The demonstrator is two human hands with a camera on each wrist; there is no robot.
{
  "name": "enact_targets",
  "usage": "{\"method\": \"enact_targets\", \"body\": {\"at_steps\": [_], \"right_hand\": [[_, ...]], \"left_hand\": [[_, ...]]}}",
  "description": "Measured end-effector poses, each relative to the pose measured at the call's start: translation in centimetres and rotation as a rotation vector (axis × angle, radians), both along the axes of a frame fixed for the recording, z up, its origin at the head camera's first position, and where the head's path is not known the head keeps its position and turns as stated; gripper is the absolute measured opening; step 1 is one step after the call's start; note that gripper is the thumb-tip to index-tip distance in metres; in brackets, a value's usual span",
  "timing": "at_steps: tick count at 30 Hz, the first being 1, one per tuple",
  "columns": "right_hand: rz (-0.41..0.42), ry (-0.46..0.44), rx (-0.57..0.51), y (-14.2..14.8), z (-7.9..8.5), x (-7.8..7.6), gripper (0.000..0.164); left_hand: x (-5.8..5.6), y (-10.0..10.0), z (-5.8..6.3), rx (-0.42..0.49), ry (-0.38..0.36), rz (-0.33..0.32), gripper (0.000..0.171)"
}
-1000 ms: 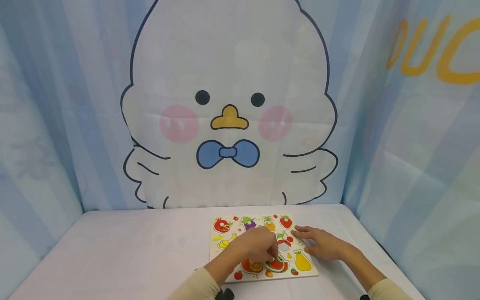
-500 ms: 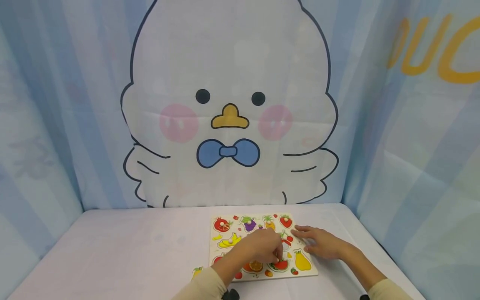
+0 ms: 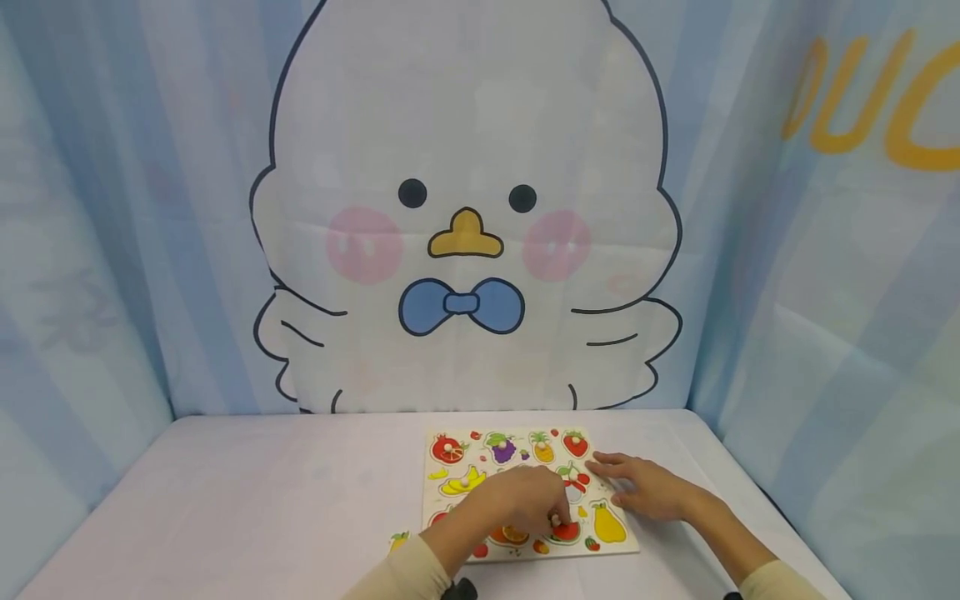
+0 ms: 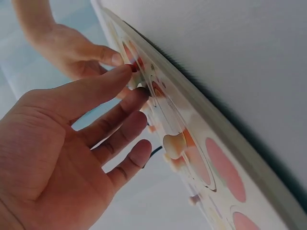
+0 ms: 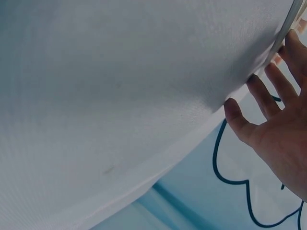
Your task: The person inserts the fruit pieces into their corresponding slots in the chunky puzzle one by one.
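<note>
A fruit knob puzzle board (image 3: 633, 546) lies on the white table. My left hand (image 3: 525, 500) reaches over its lower middle, thumb and index finger at the knob of the watermelon piece (image 3: 568, 533). In the left wrist view, my left hand (image 4: 53, 143) pinches there with the other fingers loosely bent. Nearer the camera, a round wooden knob (image 4: 174, 145) stands on the orange piece. My right hand (image 3: 648, 487) rests its fingertips along the board's right edge, fingers spread and mostly straight, also seen as the right hand (image 5: 283, 124) in the right wrist view.
A yellow piece with green leaves (image 3: 399, 542) lies on the table left of the board, partly behind the left sleeve (image 3: 401, 575). The pear (image 3: 609, 525) is at the board's lower right, the bananas (image 3: 462, 482) at its left. A printed curtain (image 3: 465, 358) hangs behind the table.
The watermelon piece was tilted over its outline and now lies flat in line with it. My left hand shifted slightly right with it. The right hand has stayed at the board's edge.
</note>
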State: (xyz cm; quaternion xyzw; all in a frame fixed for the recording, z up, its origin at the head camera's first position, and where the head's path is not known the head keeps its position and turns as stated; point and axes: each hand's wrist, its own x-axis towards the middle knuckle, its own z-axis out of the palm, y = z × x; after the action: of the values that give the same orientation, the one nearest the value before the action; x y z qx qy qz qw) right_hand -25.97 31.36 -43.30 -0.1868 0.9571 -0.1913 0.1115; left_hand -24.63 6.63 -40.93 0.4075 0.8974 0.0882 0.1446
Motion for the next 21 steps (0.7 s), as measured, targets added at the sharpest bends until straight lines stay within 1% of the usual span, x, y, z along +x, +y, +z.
{"method": "enact_targets", "body": {"at_steps": [2, 6, 7, 10, 13, 14, 18, 21], "right_hand": [[-0.003, -0.002, 0.001, 0.0, 0.1, 0.0, 0.055], [-0.012, -0.006, 0.005, 0.0, 0.0, 0.0, 0.055], [-0.011, -0.005, 0.01, 0.0, -0.1, 0.0, 0.055], [-0.002, -0.001, 0.017, 0.0, -0.2, 0.0, 0.055], [0.011, 0.01, 0.024, -0.1, -0.2, -0.1, 0.055], [0.013, 0.013, 0.028, -0.1, -0.1, -0.1, 0.055], [0.013, 0.019, 0.035, -0.2, 0.1, 0.0, 0.055], [-0.002, 0.017, 0.033, -0.3, 0.2, 0.0, 0.055]], "left_hand": [[-0.1, -0.1, -0.2, 0.004, -0.001, -0.022, 0.026], [-0.4, -0.7, -0.5, 0.016, 0.032, -0.1, 0.027], [-0.4, -0.9, -0.7, 0.02, 0.046, -0.105, 0.028], [-0.3, -1.6, -0.8, 0.028, 0.119, -0.113, 0.032], [-0.2, -2.6, -0.4, 0.048, 0.173, -0.107, 0.035], [-0.2, -3.0, -0.3, 0.056, 0.188, -0.115, 0.035], [-0.1, -5.0, 0.6, 0.091, 0.17, -0.103, 0.029], [0.0, -6.7, 1.1, 0.105, 0.112, -0.059, 0.021]]}}
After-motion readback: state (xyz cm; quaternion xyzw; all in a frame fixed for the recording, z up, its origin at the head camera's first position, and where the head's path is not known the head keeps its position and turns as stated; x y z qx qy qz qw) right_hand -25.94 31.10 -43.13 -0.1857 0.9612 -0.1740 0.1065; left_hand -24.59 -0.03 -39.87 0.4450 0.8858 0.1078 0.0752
